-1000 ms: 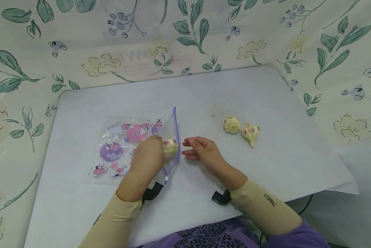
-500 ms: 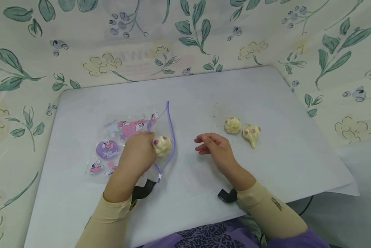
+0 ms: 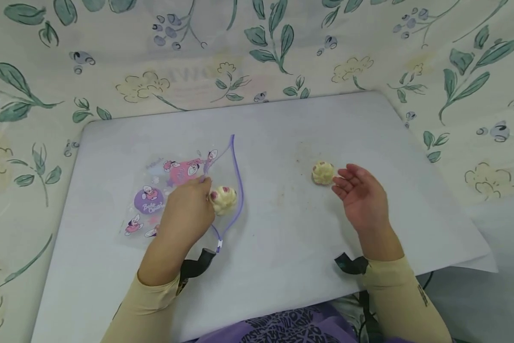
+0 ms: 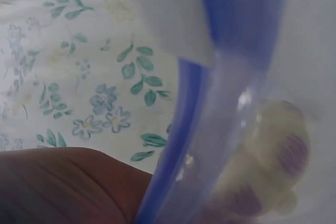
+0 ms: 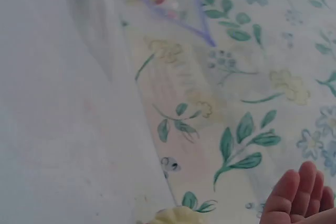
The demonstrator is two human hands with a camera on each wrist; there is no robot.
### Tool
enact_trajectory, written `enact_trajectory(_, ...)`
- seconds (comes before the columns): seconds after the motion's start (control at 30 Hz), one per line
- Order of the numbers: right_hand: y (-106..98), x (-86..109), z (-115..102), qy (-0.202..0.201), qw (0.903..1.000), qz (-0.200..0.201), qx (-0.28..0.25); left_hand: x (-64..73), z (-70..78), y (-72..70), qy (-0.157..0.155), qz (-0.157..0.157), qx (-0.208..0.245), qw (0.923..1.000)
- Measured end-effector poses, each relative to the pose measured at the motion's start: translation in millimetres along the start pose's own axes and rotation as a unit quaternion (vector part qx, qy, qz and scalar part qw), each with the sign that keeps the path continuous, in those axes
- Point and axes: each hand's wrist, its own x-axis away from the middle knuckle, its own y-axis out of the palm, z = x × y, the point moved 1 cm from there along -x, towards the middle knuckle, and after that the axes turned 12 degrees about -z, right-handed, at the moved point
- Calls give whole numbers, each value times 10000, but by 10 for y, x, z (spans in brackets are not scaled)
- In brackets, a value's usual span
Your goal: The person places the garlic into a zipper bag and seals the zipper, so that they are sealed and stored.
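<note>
A cream squishy paw toy with pink pads (image 3: 223,199) is held in the left hand (image 3: 187,214), gripped between thumb and fingers right at the mouth of a clear zip bag (image 3: 177,190). The toy is seen inside the bag's opening, framed by the purple zip strip (image 3: 236,186), which is bowed out into a loop around it. In the left wrist view the same strip (image 4: 210,103) is shown as a blurred blue-purple band close to the lens, with the toy (image 4: 262,166) visible through the clear plastic behind it. The bag is printed with pink and purple cartoon figures and is laid flat on the pale lavender table (image 3: 282,238), left of centre.

Over on the other side, the right hand (image 3: 362,197) is held above the table with its palm turned up and its fingers apart and relaxed; nothing is gripped in it. Its fingertips are placed just beside a second cream paw toy (image 3: 323,172), though contact cannot be confirmed. In the right wrist view the fingertips (image 5: 299,192) are caught at the lower right corner, and a sliver of that second toy (image 5: 176,216) is seen at the bottom edge. The two toys are kept well apart. A floral cloth (image 3: 257,47) is hung behind and beside the table.
</note>
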Motion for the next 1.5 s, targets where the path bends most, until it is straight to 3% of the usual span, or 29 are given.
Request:
enact_trajectory(0.1, -129, 9, -158, -185, 9894, 195, -1428, -30, -23, 26, 123, 82, 28, 9999)
enact_trajectory(0.17, -207, 0, -222, -409, 9855, 445, -1586, -55, -39, 50, 171, 98, 23, 9998)
enact_trajectory(0.23, -272, -26, -250, -549, 9901, 721, -1075, -77, -46, 70, 169, 62, -10, 9998)
enact_trajectory(0.3, -328, -65, -248, -481, 9944, 944, 18, -88, -49, 91, 174, 72, -81, 9998)
enact_trajectory(0.33, -352, -88, -239, -337, 9910, 1083, 718, -94, -47, 98, 165, 43, -123, 9998)
enact_trajectory(0.37, -378, -109, -228, -131, 9830, 1180, 1403, -95, -42, 104, 160, 39, -142, 9998)
enact_trajectory(0.4, -406, -127, -213, 97, 9682, 1283, 2146, -96, -36, 108, 147, 21, -173, 9997)
enact_trajectory(0.47, -460, -149, -182, 632, 9247, 1456, 3460, -94, -24, 118, 149, 33, -232, 9996)
enact_trajectory(0.53, -522, -166, -143, 1083, 8859, 1477, 4263, -92, -14, 126, 122, 3, -301, 9995)
enact_trajectory(0.6, -576, -177, -104, 1365, 8652, 1369, 4626, -90, -9, 132, 92, -3, -350, 9993)
enact_trajectory(0.63, -596, -182, -87, 1455, 8660, 1276, 4611, -90, -8, 135, 74, -20, -368, 9993)
enact_trajectory(0.67, -617, -188, -70, 1480, 8728, 1173, 4502, -90, -6, 136, 52, -41, -382, 9992)
enact_trajectory(0.77, -649, -201, -44, 1487, 9056, 1025, 3838, -88, 0, 137, -46, -153, -339, 9993)
enact_trajectory(0.87, -659, -215, -40, 1313, 9378, 1191, 2985, -89, -2, 137, -157, -260, -259, 9992)
enact_trajectory(1.03, -659, -236, -45, 957, 9729, 1349, 1613, -91, -6, 136, -246, -310, -209, 9990)
enact_trajectory(1.13, -670, -241, -49, 842, 9830, 1282, 1012, -89, 3, 130, -272, -353, -175, 9989)
enact_trajectory(1.23, -695, -251, -46, 801, 9865, 1296, 599, -87, 9, 128, -273, -360, -148, 9989)
enact_trajectory(1.5, -748, -297, 0, 613, 9906, 1177, 343, -77, 30, 122, -311, -339, -122, 9989)
